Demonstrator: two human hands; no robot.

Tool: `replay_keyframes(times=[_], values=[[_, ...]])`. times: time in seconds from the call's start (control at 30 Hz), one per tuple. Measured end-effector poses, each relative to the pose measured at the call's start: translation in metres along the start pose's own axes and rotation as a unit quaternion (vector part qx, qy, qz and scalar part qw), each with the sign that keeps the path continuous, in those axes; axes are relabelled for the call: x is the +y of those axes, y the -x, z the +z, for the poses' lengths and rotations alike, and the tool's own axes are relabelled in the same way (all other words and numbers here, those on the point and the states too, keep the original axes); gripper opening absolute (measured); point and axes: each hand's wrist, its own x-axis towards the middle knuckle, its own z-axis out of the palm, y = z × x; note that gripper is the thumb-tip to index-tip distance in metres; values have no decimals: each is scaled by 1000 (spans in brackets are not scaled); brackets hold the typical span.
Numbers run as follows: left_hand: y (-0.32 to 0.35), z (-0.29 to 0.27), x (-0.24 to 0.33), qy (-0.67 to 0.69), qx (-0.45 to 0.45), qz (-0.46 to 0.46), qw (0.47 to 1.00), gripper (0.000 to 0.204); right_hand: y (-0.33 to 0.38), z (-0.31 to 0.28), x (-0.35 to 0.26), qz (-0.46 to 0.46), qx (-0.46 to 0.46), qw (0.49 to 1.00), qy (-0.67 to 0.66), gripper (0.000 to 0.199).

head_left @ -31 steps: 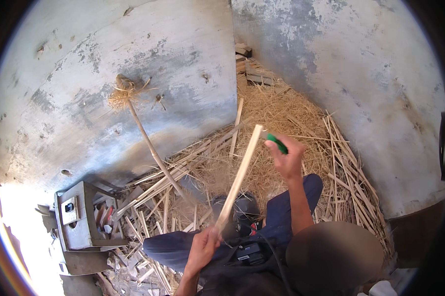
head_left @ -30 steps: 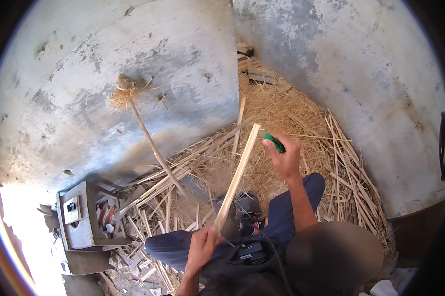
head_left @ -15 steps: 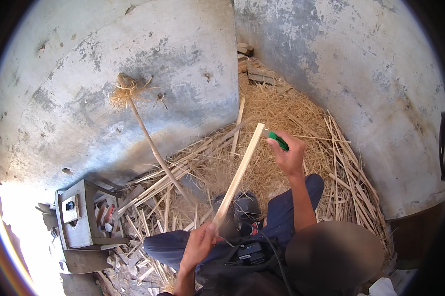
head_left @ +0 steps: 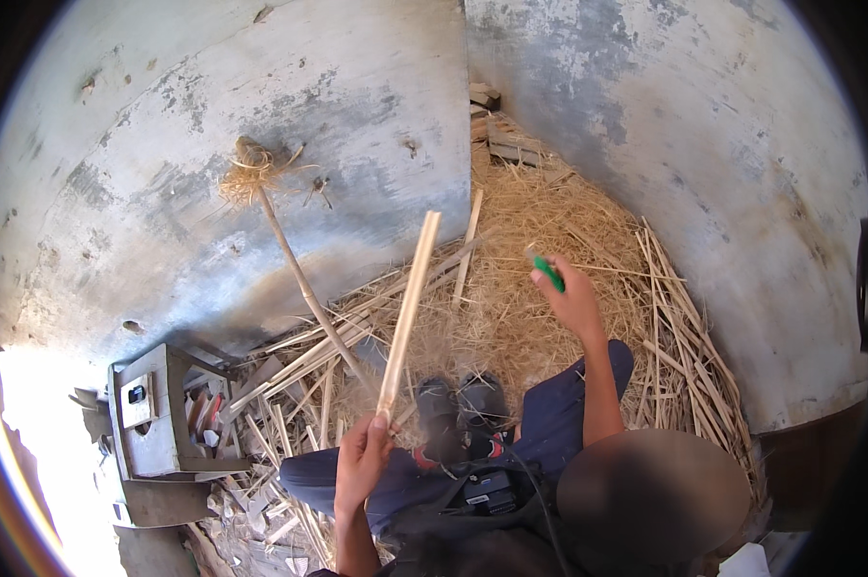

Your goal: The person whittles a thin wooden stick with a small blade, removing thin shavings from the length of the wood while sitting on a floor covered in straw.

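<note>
My left hand (head_left: 361, 460) is closed round the lower end of a long pale bamboo strip (head_left: 411, 313). The strip stands up from the fist, tilted a little to the right, and its upper end looks split or hollowed. Off to the right, my right hand (head_left: 576, 300) grips a green-handled knife (head_left: 549, 275), its short blade pointing up and left. Knife and strip are well apart. Beneath both hands are my bent legs in dark trousers, with dark shoes (head_left: 482, 399) between them.
Shavings (head_left: 540, 216) cover the floor up to the wall corner. Loose bamboo strips (head_left: 684, 356) line the right wall, more lie at the left. A pole (head_left: 295, 264) with a fibre-wrapped head leans on the left wall (head_left: 357, 115). A worn wooden box-like stand (head_left: 170, 428) sits at lower left.
My left hand has swung the bamboo strip left and more upright, away from the knife. The blade was at the strip's upper end before. My right hand has shifted only slightly.
</note>
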Motion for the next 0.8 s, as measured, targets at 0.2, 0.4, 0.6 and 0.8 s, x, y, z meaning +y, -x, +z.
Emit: replay_keyframes(times=[0.2,0.4,0.6,0.8], values=[[-11,23,13,-39,3,44,998,31,27,6,-38,-64,-155,986,23,33],[-20,37,10,-205,13,138,969,24,40,1,-65,-144,-86,985,52,31],[-33,22,1,-371,150,153,903,22,39,-41,-81,-83,9,993,78,30],[-29,27,1,-250,85,193,945,23,50,-27,-87,-132,-4,991,18,33]])
